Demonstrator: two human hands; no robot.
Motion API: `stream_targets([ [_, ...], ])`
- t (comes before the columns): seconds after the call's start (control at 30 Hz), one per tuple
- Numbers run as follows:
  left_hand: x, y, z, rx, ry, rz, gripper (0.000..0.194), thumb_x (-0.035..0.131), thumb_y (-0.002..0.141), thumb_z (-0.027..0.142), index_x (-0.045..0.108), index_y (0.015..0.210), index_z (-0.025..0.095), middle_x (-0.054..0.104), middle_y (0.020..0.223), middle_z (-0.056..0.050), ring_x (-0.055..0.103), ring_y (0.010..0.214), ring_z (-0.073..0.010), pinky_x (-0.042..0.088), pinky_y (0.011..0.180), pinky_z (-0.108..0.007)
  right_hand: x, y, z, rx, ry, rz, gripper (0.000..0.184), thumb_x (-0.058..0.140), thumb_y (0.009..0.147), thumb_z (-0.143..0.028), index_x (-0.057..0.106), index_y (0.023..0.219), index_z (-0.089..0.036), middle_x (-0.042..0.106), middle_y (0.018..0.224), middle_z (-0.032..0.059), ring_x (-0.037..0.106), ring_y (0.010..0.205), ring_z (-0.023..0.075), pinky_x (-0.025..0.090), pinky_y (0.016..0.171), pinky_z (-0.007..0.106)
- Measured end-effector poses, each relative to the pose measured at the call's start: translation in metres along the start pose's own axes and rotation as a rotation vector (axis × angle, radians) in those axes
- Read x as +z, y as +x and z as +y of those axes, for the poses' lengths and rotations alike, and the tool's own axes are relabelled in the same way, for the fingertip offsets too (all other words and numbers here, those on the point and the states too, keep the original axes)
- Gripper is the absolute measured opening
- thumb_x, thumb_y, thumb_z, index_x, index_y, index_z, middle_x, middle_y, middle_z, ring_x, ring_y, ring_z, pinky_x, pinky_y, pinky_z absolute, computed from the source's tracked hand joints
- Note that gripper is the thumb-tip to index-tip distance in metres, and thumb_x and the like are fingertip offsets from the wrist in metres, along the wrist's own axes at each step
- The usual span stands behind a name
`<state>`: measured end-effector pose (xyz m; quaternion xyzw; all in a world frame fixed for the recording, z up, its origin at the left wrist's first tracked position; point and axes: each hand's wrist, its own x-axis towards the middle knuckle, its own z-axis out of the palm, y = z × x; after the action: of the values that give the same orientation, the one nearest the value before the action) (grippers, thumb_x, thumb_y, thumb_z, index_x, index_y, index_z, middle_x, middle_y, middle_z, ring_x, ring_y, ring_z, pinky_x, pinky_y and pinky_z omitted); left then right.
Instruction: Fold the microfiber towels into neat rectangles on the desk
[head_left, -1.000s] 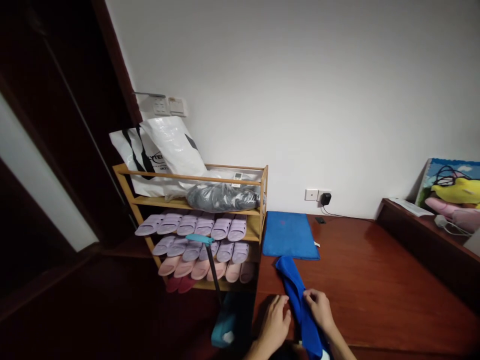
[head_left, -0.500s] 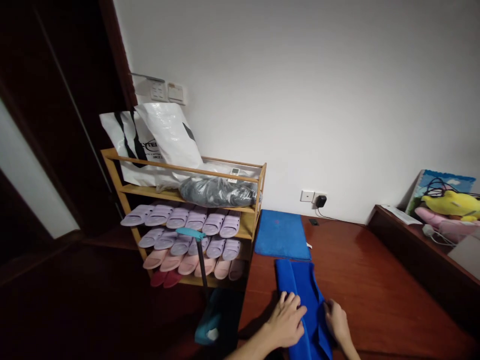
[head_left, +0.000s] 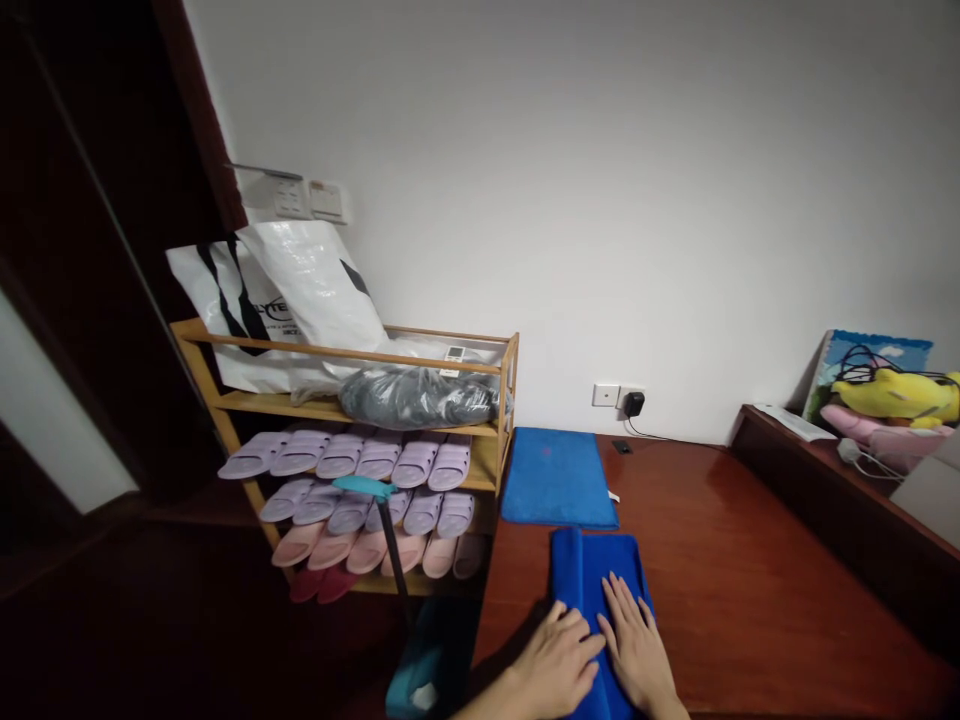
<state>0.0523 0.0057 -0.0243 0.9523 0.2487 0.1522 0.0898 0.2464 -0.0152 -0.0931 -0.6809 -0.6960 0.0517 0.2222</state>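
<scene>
A dark blue cloth (head_left: 596, 570) lies spread on the red-brown wooden surface (head_left: 720, 560) right in front of me. My left hand (head_left: 559, 665) rests on its near left edge with the fingers loosely curved and apart. Beside it, my right hand (head_left: 636, 645) lies flat on the cloth with the fingers stretched out. Neither hand holds anything. Farther back, a lighter blue mat (head_left: 559, 478) lies flat against the wall side, just beyond the cloth.
A bamboo shoe rack (head_left: 352, 400) with several purple and pink slippers stands at the left, bags on top. A teal-handled tool (head_left: 382, 530) leans before it. A wall socket with a plug (head_left: 634, 402), a raised ledge (head_left: 840, 500) and a yellow plush toy (head_left: 900, 392) are at the right.
The cloth went from a narrow bunched strip to a wider flat spread. My hands moved together onto it, and the right hand opened flat. The view shifted slightly.
</scene>
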Motion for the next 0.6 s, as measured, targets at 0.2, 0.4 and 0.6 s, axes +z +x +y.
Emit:
stream_targets([
  [0.2,-0.042,-0.042,-0.024,-0.223,0.023,0.033,0.032,0.034,0.095,0.031,0.062,0.084,0.023,0.058,0.092,-0.002,0.051,0.099,-0.0202,0.032,0.098,-0.045,-0.006,-0.005,0.006,0.006,-0.170,-0.003,0.054,0.023,0.093,-0.050,0.023,0.143,-0.029,0.027,0.149,0.0004,0.025,0.137,0.0208,0.027,0.110,0.046],
  [0.4,-0.042,-0.039,-0.022,-0.463,0.184,0.109,0.026,0.041,0.091,0.031,0.064,0.094,0.020,0.056,0.119,-0.011,0.047,0.116,-0.0300,0.029,0.101,-0.055,-0.016,-0.012,0.028,0.024,-0.226,-0.012,0.055,0.023,0.093,-0.050,0.024,0.143,-0.027,0.028,0.148,-0.0004,0.024,0.137,0.0192,0.027,0.110,0.045],
  [0.6,-0.016,0.004,0.026,-0.336,-0.028,-0.013,0.043,0.045,0.087,0.030,0.049,0.130,0.021,0.045,0.139,-0.011,0.037,0.130,-0.0272,0.026,0.109,-0.047,-0.027,-0.021,0.061,0.073,-0.269,0.003,0.056,0.022,0.092,-0.051,0.026,0.143,-0.026,0.030,0.148,0.0009,0.024,0.137,0.0196,0.027,0.110,0.045],
])
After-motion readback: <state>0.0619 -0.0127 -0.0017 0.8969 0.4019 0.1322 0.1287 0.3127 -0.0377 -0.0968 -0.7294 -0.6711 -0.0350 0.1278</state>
